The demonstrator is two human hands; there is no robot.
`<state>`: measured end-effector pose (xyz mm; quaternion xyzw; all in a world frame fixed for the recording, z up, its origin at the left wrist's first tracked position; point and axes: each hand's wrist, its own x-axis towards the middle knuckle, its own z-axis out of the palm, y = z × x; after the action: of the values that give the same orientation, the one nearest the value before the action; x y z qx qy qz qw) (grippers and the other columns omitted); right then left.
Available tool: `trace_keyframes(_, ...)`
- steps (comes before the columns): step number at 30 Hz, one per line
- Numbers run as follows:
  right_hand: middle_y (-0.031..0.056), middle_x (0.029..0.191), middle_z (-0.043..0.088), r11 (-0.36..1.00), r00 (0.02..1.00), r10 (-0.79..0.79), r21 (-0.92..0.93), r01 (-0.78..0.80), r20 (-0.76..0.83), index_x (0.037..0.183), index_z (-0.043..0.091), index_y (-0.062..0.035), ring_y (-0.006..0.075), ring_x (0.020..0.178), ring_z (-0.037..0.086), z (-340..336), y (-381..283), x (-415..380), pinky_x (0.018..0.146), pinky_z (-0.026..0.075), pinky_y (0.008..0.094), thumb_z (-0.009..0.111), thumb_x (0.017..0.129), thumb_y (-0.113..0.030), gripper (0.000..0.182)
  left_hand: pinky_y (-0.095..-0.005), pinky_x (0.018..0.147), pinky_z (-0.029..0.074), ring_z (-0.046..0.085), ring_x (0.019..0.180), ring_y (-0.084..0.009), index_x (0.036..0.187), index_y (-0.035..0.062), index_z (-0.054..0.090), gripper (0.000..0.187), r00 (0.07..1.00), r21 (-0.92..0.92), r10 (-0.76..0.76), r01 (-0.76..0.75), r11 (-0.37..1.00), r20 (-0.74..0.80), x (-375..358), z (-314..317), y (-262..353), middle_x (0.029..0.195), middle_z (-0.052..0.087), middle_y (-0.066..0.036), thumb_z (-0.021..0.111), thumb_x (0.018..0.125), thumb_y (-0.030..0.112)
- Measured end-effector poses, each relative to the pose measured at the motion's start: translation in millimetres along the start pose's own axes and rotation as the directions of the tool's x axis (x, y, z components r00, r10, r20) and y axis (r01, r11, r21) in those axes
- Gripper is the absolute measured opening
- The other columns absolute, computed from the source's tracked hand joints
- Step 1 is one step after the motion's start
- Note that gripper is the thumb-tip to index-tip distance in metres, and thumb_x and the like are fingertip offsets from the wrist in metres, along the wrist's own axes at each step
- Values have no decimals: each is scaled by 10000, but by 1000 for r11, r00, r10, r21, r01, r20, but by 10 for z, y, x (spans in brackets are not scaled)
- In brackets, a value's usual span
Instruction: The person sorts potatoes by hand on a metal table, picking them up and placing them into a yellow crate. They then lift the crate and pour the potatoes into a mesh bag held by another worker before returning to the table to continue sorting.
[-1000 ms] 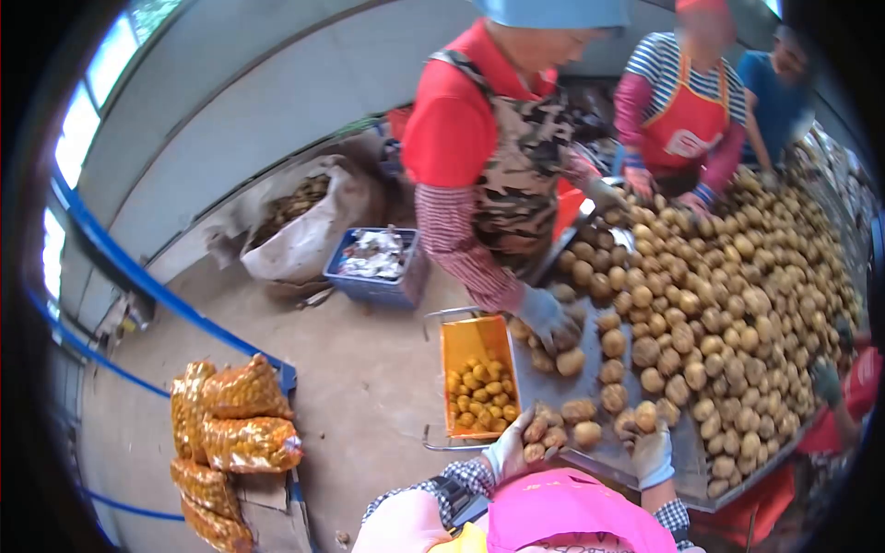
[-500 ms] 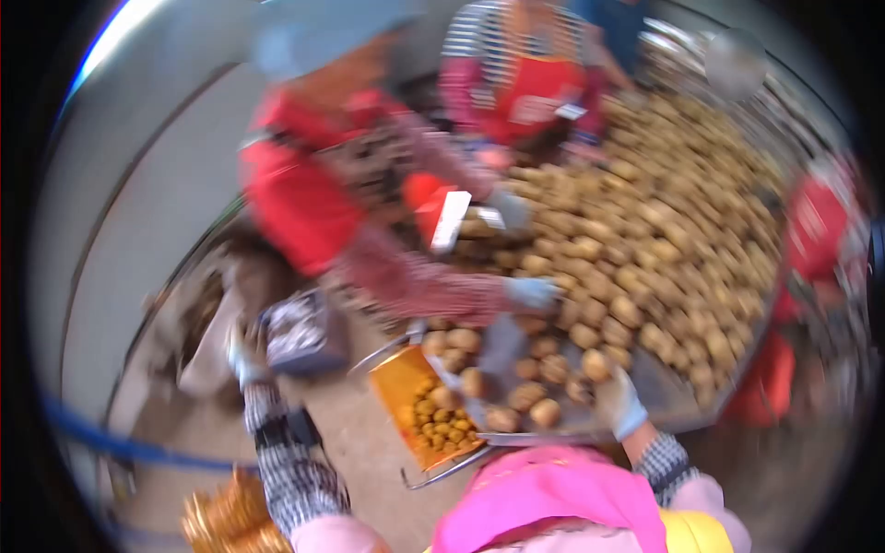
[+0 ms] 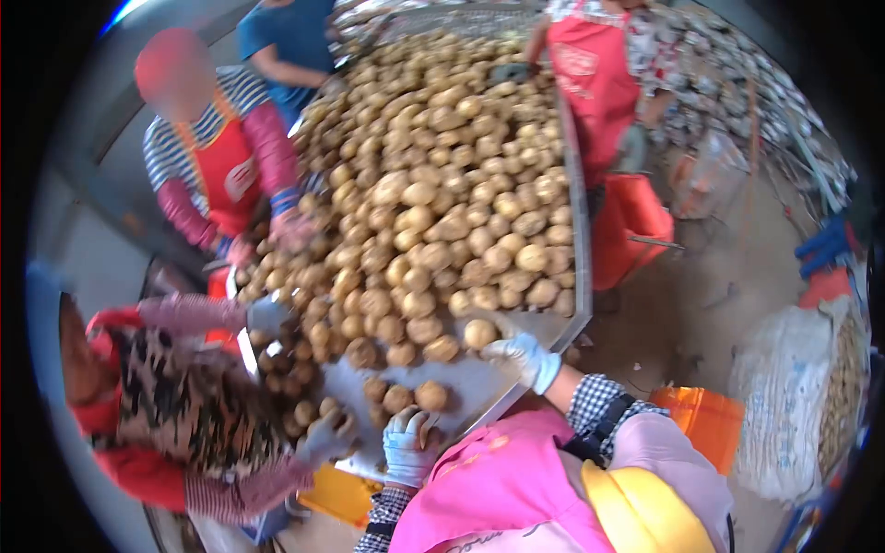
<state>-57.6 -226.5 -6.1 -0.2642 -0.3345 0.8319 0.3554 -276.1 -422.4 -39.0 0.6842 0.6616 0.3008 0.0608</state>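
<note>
My right hand [image 3: 527,359], in a pale work glove with a blue cuff, reaches over the near right corner of the metal sorting table [image 3: 479,392]. Its fingers grip a round potato [image 3: 479,334] at the edge of the heap. By the table's near edge, my left hand [image 3: 407,450], gloved likewise, has its fingers curled round a brown potato that is mostly hidden. A few loose potatoes [image 3: 430,396] lie on the bare metal just beyond that hand. The large potato heap [image 3: 433,203] covers the rest of the table.
At the left, a co-worker in a camouflage apron [image 3: 184,396] has gloved hands among the potatoes. Other people in red aprons stand around the table. A red bucket [image 3: 631,226], an orange crate [image 3: 705,419] and a white sack [image 3: 779,396] stand on the right.
My view has swung to the right. My left hand has come from far left, beside a sack, to the table's near edge. My right hand stays over the table with a potato.
</note>
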Motion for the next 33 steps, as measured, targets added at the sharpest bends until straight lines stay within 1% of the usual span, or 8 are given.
trace_keyframes(9,121,893,654,922,919,211,381,-72,-335,1123,553,-109,176,599,586,-1222,-352,-228,453,439,241,397,1022,-443,382,-589,1110,204,353,1330,-414,1257,130,564,720,939,278,-124,32,960,321,532,585,95,1371,457,-216,784,644,436)
trace_keyframes(14,29,744,602,775,734,70,500,386,-676,867,605,-174,170,606,569,-1912,-1233,-186,501,490,321,586,922,-329,166,-584,1108,210,398,1289,-406,1172,114,594,623,966,317,-144,71,946,213,552,743,81,1307,500,-207,763,635,379)
trace_keyframes(17,29,742,540,735,616,-313,225,639,-723,824,549,-173,199,648,583,-2531,-2174,-86,592,548,346,658,891,-322,197,-561,1055,306,446,1226,-404,1177,116,592,583,967,322,-157,87,943,200,626,717,161,1288,507,-207,746,653,321)
trace_keyframes(20,20,903,550,898,404,-367,-205,390,-838,1137,554,-111,174,837,595,-2655,-2360,319,715,572,304,666,895,-284,318,-521,1009,352,488,1173,-386,1159,128,602,447,964,221,-162,114,969,213,572,704,97,1246,543,-159,643,717,176)
trace_keyframes(21,32,957,608,863,408,-501,-403,306,-763,1288,505,-81,171,854,606,-2053,-2252,398,744,561,302,643,913,-218,422,-505,986,375,503,1158,-377,1127,132,609,408,965,195,-146,103,975,218,539,659,122,1235,552,-151,611,720,141)
trace_keyframes(22,60,1056,649,831,660,-502,-523,189,-559,1338,490,-55,195,905,620,-2188,-1961,561,779,545,327,610,932,-168,438,-494,976,385,506,1160,-363,1096,149,617,393,958,158,-155,119,980,240,493,616,160,1228,554,-152,625,703,136)
trace_keyframes(26,207,1360,432,-201,821,-545,-977,71,172,1093,681,-72,410,1256,411,-613,-830,365,1075,356,487,783,708,-188,414,-487,961,427,523,1144,-379,1092,138,617,413,931,100,-302,287,953,204,3,422,155,1235,552,-152,711,691,160)
trace_keyframes(33,207,1463,374,-290,893,59,-848,443,446,1382,508,-155,402,1309,398,-177,-96,588,1113,325,477,783,694,-339,763,-466,983,456,525,1152,-427,1154,79,585,512,831,7,-449,477,879,-329,-719,167,-146,1297,506,-216,784,683,108)
